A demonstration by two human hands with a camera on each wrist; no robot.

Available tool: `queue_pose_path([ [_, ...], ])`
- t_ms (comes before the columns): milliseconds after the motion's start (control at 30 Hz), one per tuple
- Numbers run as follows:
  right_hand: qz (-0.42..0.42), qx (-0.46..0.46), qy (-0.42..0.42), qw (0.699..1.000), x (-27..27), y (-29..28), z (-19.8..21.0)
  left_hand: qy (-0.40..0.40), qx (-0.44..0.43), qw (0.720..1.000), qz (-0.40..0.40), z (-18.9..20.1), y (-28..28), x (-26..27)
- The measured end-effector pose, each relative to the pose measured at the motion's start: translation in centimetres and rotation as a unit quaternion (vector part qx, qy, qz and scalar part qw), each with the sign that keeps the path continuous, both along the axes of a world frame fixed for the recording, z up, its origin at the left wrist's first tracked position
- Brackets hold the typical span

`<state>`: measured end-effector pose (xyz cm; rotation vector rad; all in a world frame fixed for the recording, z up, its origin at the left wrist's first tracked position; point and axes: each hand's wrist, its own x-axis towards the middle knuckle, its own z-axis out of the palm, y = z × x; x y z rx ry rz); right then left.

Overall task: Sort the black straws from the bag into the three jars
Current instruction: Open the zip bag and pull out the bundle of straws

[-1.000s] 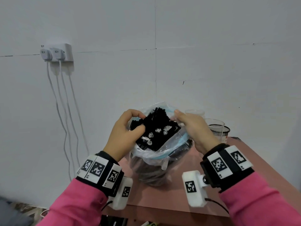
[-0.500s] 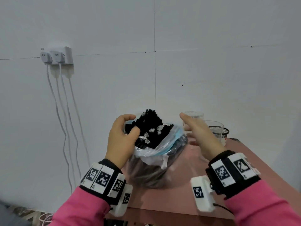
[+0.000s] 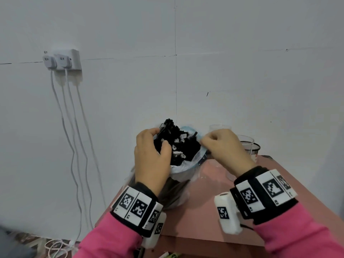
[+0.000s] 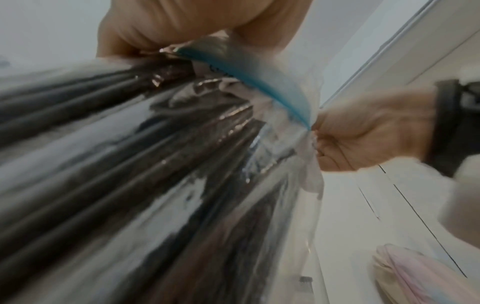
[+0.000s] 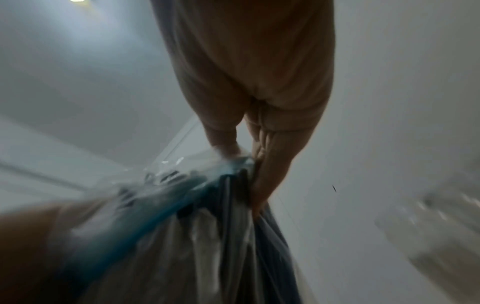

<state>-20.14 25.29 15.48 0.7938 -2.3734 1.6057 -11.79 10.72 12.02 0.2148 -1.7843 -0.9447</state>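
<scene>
A clear plastic bag [image 3: 186, 164] with a blue-edged mouth stands on the pink table [image 3: 204, 220], packed with black straws [image 3: 186, 151] whose tops stick out. My left hand [image 3: 150, 157] grips the bundle of straws at the bag's left side, thumb over the tops. The right hand [image 3: 221, 146] pinches the bag's blue rim [image 5: 207, 185] on the right. In the left wrist view the straws [image 4: 130, 164] run under the plastic, with the right hand [image 4: 363, 131] pulling the rim. Two clear jars [image 3: 245, 146] stand behind the right hand, partly hidden.
A black mesh holder [image 3: 255, 148] sits by the jars at the table's back right. The white wall is right behind the table. A wall socket [image 3: 63, 60] with white cables hanging down is at the left. The table's front edge is near my wrists.
The right hand, which had let go and hovered open beside the bag, has come back and pinched the bag's rim. The left hand still holds the straw bundle.
</scene>
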Motion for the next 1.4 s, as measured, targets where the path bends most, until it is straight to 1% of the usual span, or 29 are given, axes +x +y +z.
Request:
queue_pose_path([
  [33, 0.024, -0.09, -0.082, 0.992, -0.5, -0.1, -0.5, 0.004, 0.01, 1.0, -0.003, 0.2, -0.3, 0.0],
  [67, 0.066, -0.174, -0.189, 0.964, -0.6, -0.2, -0.9, 0.007, 0.02, 1.0, -0.007, 0.3, -0.6, 0.0],
  [133, 0.153, -0.286, -0.361, 0.874, -0.5, -0.3, -2.0, 0.004, 0.035, 0.999, -0.018, 0.5, -0.9, 0.1],
  [167, 0.182, -0.317, -0.41, 0.836, -0.2, -0.3, -2.5, -0.002, 0.037, 0.999, -0.023, 0.5, -0.9, 0.1],
  [200, 0.195, -0.342, -0.434, 0.81, -0.3, -0.4, -3.0, -0.007, 0.035, 0.999, -0.026, 0.6, -0.8, 0.1],
  [233, 0.195, -0.361, -0.442, 0.798, -0.3, -0.5, -3.2, -0.01, 0.033, 0.999, -0.026, 0.6, -0.7, 0.1],
  [300, 0.189, -0.363, -0.43, 0.805, 0.1, -0.6, -3.0, -0.013, 0.035, 0.999, -0.019, 0.5, -0.8, -0.1],
  [333, 0.165, -0.327, -0.396, 0.842, 0.2, -0.5, -2.8, -0.014, 0.04, 0.999, -0.014, 0.4, -0.9, -0.3],
  [400, 0.074, -0.158, -0.243, 0.954, 0.7, 0.2, -2.2, -0.018, 0.05, 0.999, -0.002, 0.2, -1.1, -0.4],
  [433, 0.032, -0.084, -0.164, 0.982, 0.9, 0.5, -1.8, -0.022, 0.051, 0.998, 0.004, 0.1, -1.1, -0.4],
  [467, 0.024, -0.068, -0.125, 0.99, 1.0, 0.7, -1.7, -0.025, 0.049, 0.998, 0.009, -0.1, -1.1, -0.4],
  [567, 0.055, -0.14, -0.154, 0.977, 1.2, 0.5, -1.5, -0.034, 0.039, 0.999, 0.013, -0.4, -0.7, -0.2],
  [600, 0.075, -0.183, -0.187, 0.962, 1.1, 0.3, -1.7, -0.038, 0.038, 0.998, 0.014, -0.5, -0.5, -0.3],
  [633, 0.109, -0.248, -0.231, 0.934, 1.1, 0.1, -1.9, -0.04, 0.04, 0.998, 0.015, -0.5, -0.5, -0.3],
  [667, 0.142, -0.313, -0.287, 0.894, 1.2, -0.1, -2.1, -0.038, 0.046, 0.998, 0.012, -0.5, -0.5, -0.4],
  [733, 0.199, -0.42, -0.392, 0.794, 1.1, -0.4, -2.9, -0.038, 0.071, 0.997, -0.004, -0.3, -0.8, -0.4],
  [767, 0.206, -0.451, -0.427, 0.756, 0.9, -0.6, -3.4, -0.044, 0.081, 0.996, -0.022, -0.1, -1.0, -0.3],
  [800, 0.203, -0.463, -0.442, 0.741, 0.8, -0.9, -3.8, -0.052, 0.083, 0.994, -0.049, -0.1, -1.2, -0.1],
  [833, 0.181, -0.442, -0.424, 0.77, 0.5, -1.2, -4.2, -0.065, 0.076, 0.991, -0.084, -0.1, -1.6, 0.1],
  [900, 0.063, -0.3, -0.284, 0.909, -0.3, -1.1, -4.8, -0.108, 0.032, 0.982, -0.153, -0.3, -2.6, 0.7],
  [933, 0.014, -0.22, -0.2, 0.955, -0.6, -1.0, -4.8, -0.134, -0.003, 0.975, -0.175, -0.4, -3.2, 1.0],
  [967, 0.01, -0.195, -0.149, 0.969, -0.8, -0.9, -4.8, -0.158, -0.037, 0.968, -0.193, -0.6, -3.7, 1.3],
  [1067, 0.052, -0.201, -0.116, 0.971, -0.9, -0.6, -3.8, -0.186, -0.085, 0.951, -0.234, -1.3, -4.9, 1.5],
  [1133, 0.03, -0.173, -0.081, 0.981, -1.1, -0.6, -3.2, -0.188, -0.087, 0.948, -0.244, -1.7, -5.0, 1.6],
  [1200, -0.022, -0.145, -0.045, 0.988, -1.8, -0.9, -3.0, -0.188, -0.095, 0.944, -0.252, -1.9, -4.9, 1.7],
  [1267, -0.047, -0.162, -0.109, 0.98, -2.8, -1.1, -3.7, -0.195, -0.101, 0.938, -0.268, -2.1, -5.2, 1.9],
  [1300, -0.023, -0.191, -0.184, 0.964, -3.1, -1.2, -4.3, -0.202, -0.109, 0.932, -0.279, -2.2, -5.4, 2.0],
  [1367, 0.042, -0.278, -0.32, 0.905, -3.1, -1.5, -5.4, -0.227, -0.129, 0.922, -0.286, -2.5, -5.5, 2.2],
  [1400, 0.049, -0.292, -0.338, 0.893, -3.1, -1.6, -6.0, -0.231, -0.139, 0.921, -0.281, -2.6, -5.4, 2.2],
])
